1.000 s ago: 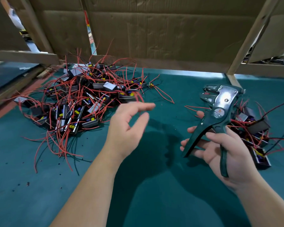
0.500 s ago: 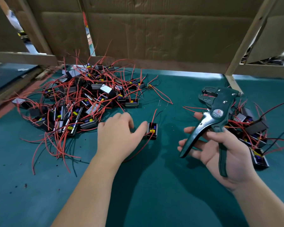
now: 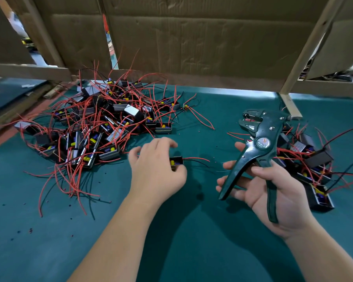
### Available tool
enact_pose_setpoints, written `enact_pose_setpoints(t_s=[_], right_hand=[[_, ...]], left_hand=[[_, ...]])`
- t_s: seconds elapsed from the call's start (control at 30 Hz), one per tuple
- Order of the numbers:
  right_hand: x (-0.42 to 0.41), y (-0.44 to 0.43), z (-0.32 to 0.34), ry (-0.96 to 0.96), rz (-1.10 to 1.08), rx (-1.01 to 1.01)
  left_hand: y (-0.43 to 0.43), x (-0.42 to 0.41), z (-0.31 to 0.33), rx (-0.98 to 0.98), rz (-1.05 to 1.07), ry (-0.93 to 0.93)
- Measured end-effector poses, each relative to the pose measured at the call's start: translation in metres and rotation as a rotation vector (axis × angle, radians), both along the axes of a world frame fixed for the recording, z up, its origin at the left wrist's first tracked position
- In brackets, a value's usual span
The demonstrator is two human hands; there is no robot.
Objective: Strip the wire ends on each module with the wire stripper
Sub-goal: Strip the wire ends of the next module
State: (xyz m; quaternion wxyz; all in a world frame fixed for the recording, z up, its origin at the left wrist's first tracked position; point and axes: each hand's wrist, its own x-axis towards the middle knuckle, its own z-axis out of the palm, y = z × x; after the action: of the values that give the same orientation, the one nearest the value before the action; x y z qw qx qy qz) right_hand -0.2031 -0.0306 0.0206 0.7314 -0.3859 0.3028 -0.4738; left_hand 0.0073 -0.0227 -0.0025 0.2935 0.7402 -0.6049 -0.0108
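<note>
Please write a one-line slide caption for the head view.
Left hand grips one module near the tangled pile; right hand holds the wire stripper.

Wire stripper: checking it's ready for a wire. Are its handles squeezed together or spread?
Spread. The right hand holds the wire stripper with its two handles angled well apart, a clear gap between them.

Wired module heap [image 3: 102, 127] on green table [image 3: 49, 251]

One head-worn camera — looking forward and down, close over the green table [image 3: 49, 251].
</note>
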Motion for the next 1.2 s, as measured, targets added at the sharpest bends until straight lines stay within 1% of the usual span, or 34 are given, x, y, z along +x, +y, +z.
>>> enact_pose_setpoints(t_s=[0.03, 0.17, 0.3, 0.37, 0.43, 0.57, 0.63, 0.73, 0.87, 0.93, 1.0, 1.07, 1.2], right_hand=[[0.0, 0.0, 0.0, -0.001, 0.002, 0.0], [0.0, 0.001, 0.0, -0.006, 0.021, 0.006], [-0.001, 0.002, 0.0, -0.028, 0.036, 0.005], [-0.001, 0.001, 0.0, -0.025, 0.036, -0.002], [-0.001, 0.001, -0.001, -0.014, 0.033, 0.005], [-0.001, 0.001, -0.001, 0.036, 0.049, 0.054], [-0.001, 0.002, -0.002, 0.057, 0.081, 0.094], [0.002, 0.003, -0.001, 0.11, 0.147, 0.133], [0.004, 0.006, -0.002, 0.146, 0.249, 0.224], [0.004, 0.008, -0.001, 0.134, 0.325, 0.294], [0.005, 0.008, 0.001, 0.102, 0.393, 0.337], [0.005, 0.009, 0.002, 0.052, 0.461, 0.329], [0.002, 0.01, 0.005, -0.034, 0.572, 0.251]], left_hand=[[-0.001, -0.003, 0.0, -0.005, -0.056, -0.002], [-0.005, -0.014, -0.002, -0.034, -0.25, -0.122], [-0.007, -0.014, 0.001, -0.102, -0.346, -0.037], [-0.007, -0.011, 0.001, -0.118, -0.355, 0.061], [-0.005, -0.01, 0.002, -0.133, -0.342, 0.222], [-0.004, -0.012, 0.001, -0.15, -0.301, 0.485], [-0.004, -0.012, 0.001, -0.125, -0.274, 0.549], [-0.005, -0.013, 0.003, -0.121, -0.25, 0.598], [-0.004, -0.014, 0.004, -0.124, -0.269, 0.761], [-0.003, -0.013, 0.005, -0.13, -0.291, 0.772], [-0.002, -0.011, 0.005, -0.143, -0.31, 0.744], [-0.002, -0.01, 0.006, -0.164, -0.318, 0.699], [-0.003, -0.009, 0.009, -0.209, -0.282, 0.611]])
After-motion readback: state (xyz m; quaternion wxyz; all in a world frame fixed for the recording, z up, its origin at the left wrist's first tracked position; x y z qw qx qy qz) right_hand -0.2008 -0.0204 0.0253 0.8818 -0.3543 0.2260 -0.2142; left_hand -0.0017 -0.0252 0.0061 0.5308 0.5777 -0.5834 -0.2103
